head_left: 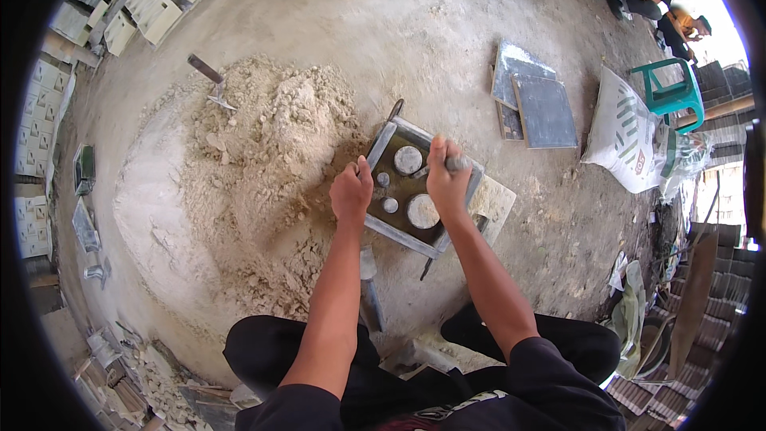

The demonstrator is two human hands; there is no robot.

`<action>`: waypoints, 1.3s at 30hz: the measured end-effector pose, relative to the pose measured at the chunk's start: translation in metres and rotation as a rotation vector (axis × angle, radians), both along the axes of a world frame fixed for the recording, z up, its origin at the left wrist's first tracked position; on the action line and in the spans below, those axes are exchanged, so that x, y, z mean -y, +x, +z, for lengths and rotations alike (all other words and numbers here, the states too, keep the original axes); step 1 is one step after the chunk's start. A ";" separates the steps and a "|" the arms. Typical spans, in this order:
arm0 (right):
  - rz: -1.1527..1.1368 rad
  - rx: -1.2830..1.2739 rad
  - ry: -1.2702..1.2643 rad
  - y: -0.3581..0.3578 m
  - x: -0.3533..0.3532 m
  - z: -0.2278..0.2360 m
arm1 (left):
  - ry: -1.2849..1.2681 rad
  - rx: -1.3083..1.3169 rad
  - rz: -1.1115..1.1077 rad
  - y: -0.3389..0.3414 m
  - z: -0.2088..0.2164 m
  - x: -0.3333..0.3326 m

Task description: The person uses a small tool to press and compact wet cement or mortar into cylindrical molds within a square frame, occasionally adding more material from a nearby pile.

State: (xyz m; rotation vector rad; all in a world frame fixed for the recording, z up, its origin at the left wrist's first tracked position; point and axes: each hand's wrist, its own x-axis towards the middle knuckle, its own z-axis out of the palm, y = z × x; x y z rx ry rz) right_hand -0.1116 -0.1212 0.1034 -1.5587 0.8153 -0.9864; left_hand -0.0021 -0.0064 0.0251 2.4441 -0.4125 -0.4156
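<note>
- Far left, a sand pile (pixel 271 124) slopes toward the work, close enough to reach; loose grains are best kept off the frame's rim.
- At the frame's left rim, the left hand (pixel 351 189) is curled, thumb up; whether it grips the rim or only rests there cannot be told. Light, steady pressure here should stop the frame shifting.
- At center, the frame (pixel 403 237), a square grey mould with bar handles at two corners, sits on the floor before the crouching person, turned at an angle.
- Inside, two small discs (pixel 389 205) and two large discs (pixel 408 160), all pale and dusty, stand out against a dark, fairly smooth fill.
- Over the right side, well apart from its partner, the right hand (pixel 448 183) is wrapped around a grey tool (pixel 457 163). Short, controlled strokes, clear of the discs, would likely leave them undisturbed.
</note>
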 end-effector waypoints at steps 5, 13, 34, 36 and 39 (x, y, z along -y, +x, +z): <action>0.125 0.042 -0.048 -0.010 -0.004 0.001 | 0.010 -0.009 -0.004 0.001 0.001 -0.004; 0.078 0.021 -0.008 -0.011 -0.008 0.002 | -0.001 0.026 -0.011 0.000 -0.004 0.000; 0.235 -0.002 0.039 -0.047 -0.013 0.007 | 0.095 -0.007 -0.044 0.002 0.005 -0.002; 0.199 0.052 0.073 -0.052 -0.017 0.008 | 0.094 0.027 -0.068 0.002 0.003 -0.001; 0.316 -0.158 -0.243 -0.046 -0.015 -0.006 | 0.046 0.032 -0.122 0.007 -0.004 -0.004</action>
